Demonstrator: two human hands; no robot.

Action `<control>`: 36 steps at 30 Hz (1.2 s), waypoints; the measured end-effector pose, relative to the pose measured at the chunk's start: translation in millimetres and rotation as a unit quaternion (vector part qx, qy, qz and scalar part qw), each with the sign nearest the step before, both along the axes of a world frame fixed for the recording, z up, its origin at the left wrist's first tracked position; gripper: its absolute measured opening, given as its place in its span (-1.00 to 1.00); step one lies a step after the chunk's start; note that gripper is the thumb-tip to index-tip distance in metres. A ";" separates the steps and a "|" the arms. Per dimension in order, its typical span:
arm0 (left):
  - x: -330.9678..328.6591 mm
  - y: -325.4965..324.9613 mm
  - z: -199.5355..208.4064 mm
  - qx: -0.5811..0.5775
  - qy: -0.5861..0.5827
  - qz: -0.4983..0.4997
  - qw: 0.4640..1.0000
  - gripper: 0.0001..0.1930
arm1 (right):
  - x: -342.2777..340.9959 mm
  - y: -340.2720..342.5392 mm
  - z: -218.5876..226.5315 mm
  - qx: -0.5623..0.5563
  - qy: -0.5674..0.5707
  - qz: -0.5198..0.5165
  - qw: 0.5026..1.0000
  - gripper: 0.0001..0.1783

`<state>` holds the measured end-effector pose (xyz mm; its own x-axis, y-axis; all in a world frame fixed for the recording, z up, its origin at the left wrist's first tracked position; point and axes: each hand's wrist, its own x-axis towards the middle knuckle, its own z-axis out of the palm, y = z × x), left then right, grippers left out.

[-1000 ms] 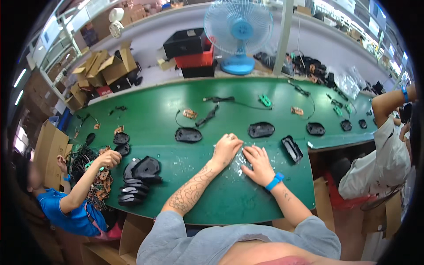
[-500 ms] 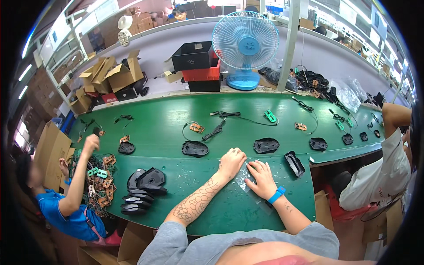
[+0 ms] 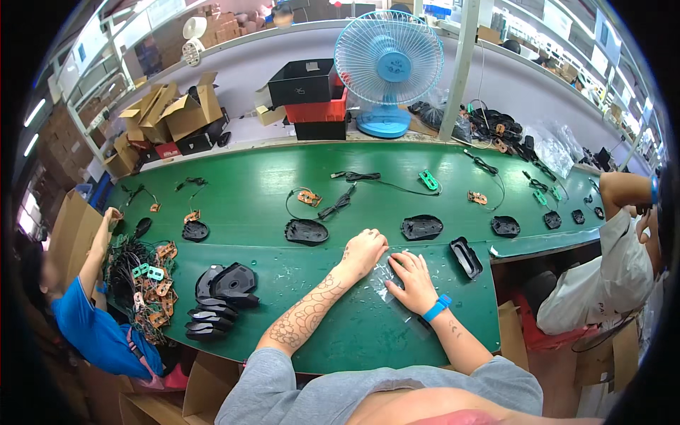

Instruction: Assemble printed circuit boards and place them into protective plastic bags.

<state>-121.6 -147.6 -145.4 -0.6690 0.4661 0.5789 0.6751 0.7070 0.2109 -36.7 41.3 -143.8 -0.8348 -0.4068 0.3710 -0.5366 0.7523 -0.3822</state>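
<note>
On the green tabletop (image 3: 283, 340) lies a clear, thin, crinkled plastic bag (image 3: 386, 283). The right hand (image 3: 411, 280) presses flat on it, fingers spread. The left hand (image 3: 365, 249) pinches its far edge. Farther away lie black mouse shells (image 3: 306, 231).

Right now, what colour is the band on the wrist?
Bright blue. The wristband sits on the right wrist, clearest in the head view.

Left hand (image 3: 365, 249) and right hand (image 3: 411, 278) press clear plastic film (image 3: 382, 283) (crinkled) onto green table (image 3: 262, 191).
</note>
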 end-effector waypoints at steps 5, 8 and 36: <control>-2.5 -0.7 3.9 -0.024 0.007 -0.015 1.000 -0.88 | 0.5 -0.2 -1.2 -0.007 0.012 0.001 1.000 -0.38; -5.1 3.3 6.1 -0.038 0.016 -0.034 0.999 -0.88 | 2.0 4.9 0.7 -0.002 0.019 -0.010 1.000 -0.39; 23.2 -0.9 3.2 0.651 -0.566 -0.256 0.436 -0.81 | 0.1 -0.2 -1.6 -0.020 -0.013 0.021 0.999 -0.40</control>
